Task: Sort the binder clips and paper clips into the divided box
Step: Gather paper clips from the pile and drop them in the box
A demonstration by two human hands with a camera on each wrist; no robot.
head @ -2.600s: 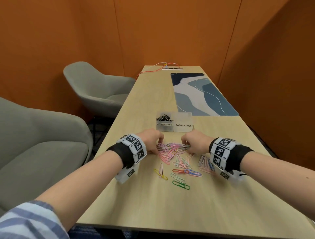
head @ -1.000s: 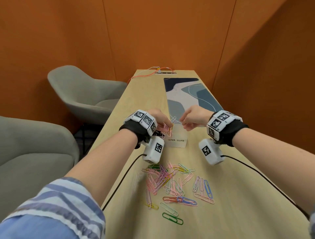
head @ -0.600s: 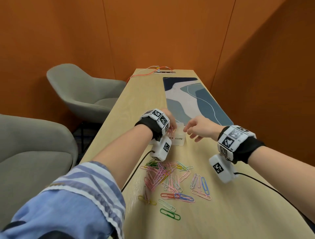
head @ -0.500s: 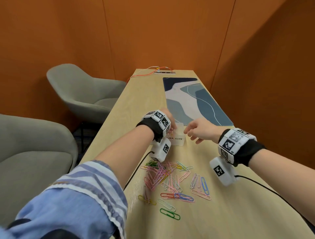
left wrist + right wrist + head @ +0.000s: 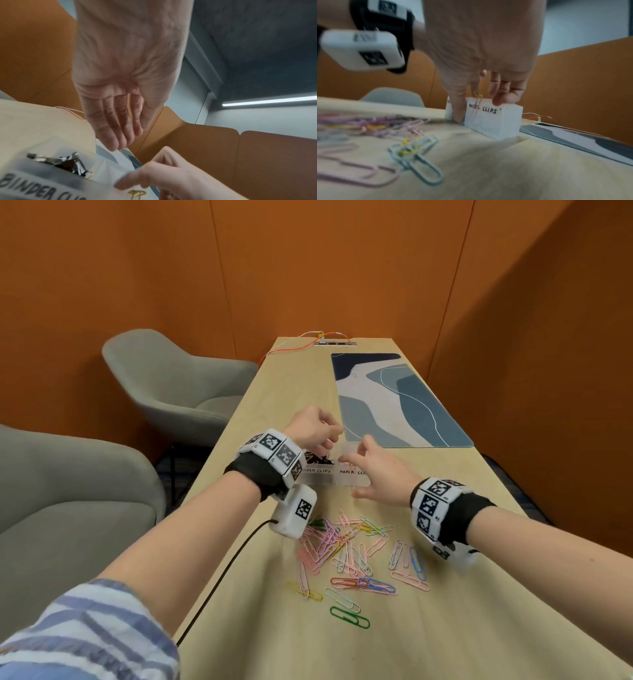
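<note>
Nearest, loose paper clips [image 5: 356, 556] lie scattered towards the near edge of the worktop [image 5: 462, 611], their long axes pointing every way, just behind both wrists. Beyond them the right hand [image 5: 380, 477] spreads a wide grip over the divided box [image 5: 494, 119]; a small clip hangs at its fingers [image 5: 504, 96]. The left hand [image 5: 310, 429] hovers loosely curled, holding nothing, above the black binder clips [image 5: 68, 165]. Labels read "BINDER CLIPS" and "PAPER CLIPS".

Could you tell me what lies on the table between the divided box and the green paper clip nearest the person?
In the head view, a scattered heap of coloured paper clips covers the table between the divided box and the green paper clip.
</note>
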